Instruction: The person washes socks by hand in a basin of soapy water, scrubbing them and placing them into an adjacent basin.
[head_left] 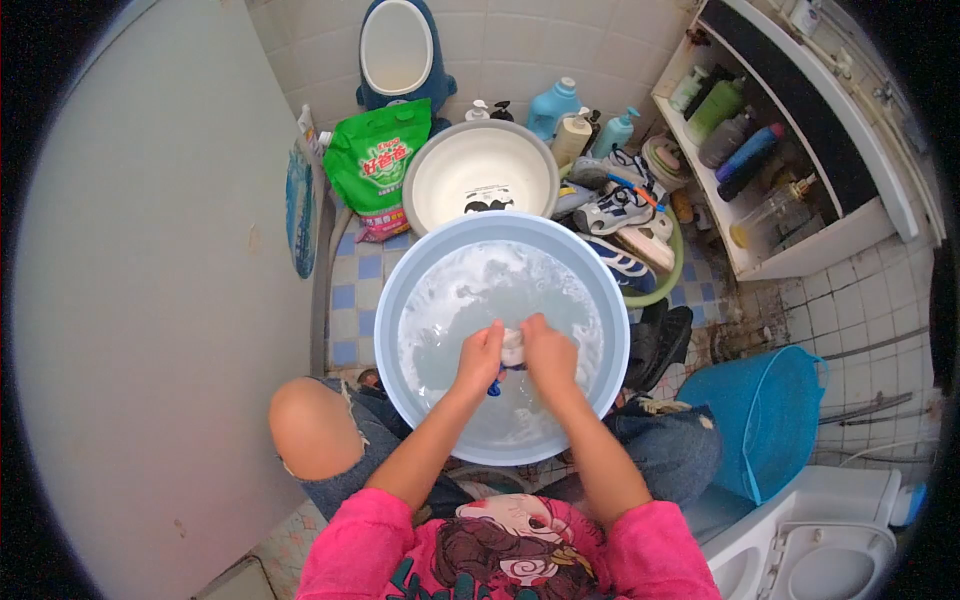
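Observation:
A light blue basin (400, 300) full of soapy, cloudy water stands on the floor between my knees. Over the water, my left hand (480, 358) and my right hand (549, 352) press together on a small white item with a blue part (512, 350); both hands grip it. Most of the item is hidden by my fingers, so I cannot tell what it is.
A white basin (480, 170) leans behind the blue one, next to a green detergent bag (375, 160). Sneakers (625, 205), bottles (553, 105) and a shelf unit (790, 250) are at the back right. A blue bucket (765, 415) and a toilet (820, 540) stand at right.

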